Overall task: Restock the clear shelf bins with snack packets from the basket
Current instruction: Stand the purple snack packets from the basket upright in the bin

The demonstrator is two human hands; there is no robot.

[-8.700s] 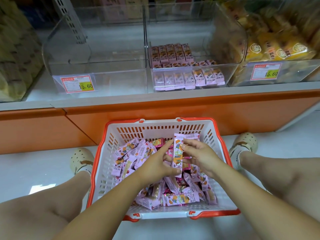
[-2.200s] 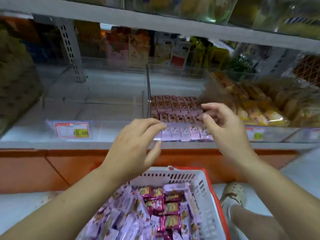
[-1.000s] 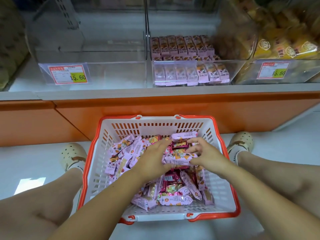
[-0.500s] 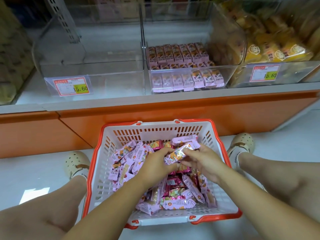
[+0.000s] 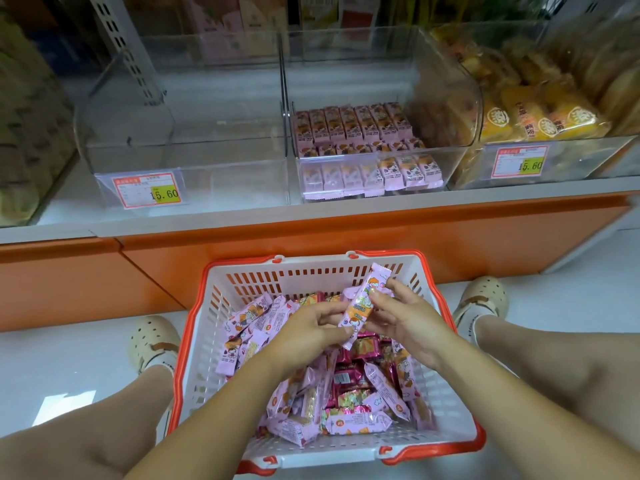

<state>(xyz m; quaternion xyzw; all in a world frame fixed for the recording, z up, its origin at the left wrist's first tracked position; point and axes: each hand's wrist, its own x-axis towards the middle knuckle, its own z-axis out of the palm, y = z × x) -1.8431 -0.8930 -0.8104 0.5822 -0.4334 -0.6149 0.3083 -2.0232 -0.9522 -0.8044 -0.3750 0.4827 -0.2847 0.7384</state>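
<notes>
Shelf [image 5: 242, 216]: grey lip over an orange base, carrying three clear bins side by side with open tops.

Left bin [image 5: 225, 174]: price tag [image 5: 149, 192] on the front wall; small print unreadable.

Middle bin [image 5: 450, 98]: rows [image 5: 353, 126] of pink packets stand against its left wall and front. There is bare bin floor behind them and to their right.

Right bin [image 5: 571, 161]: yellow packs [image 5: 540, 116], blurred and cut off at the frame edge.

Basket [image 5: 194, 341]: on the floor between the feet [image 5: 152, 341], well apart from the shelf lip. The heap [image 5: 377, 386] inside is partly hidden by the forearms.

Left hand [image 5: 311, 327] and right hand [image 5: 408, 320]: both pinch one packet [image 5: 362, 306]. It is tilted above the heap, near the basket's far wall.
</notes>
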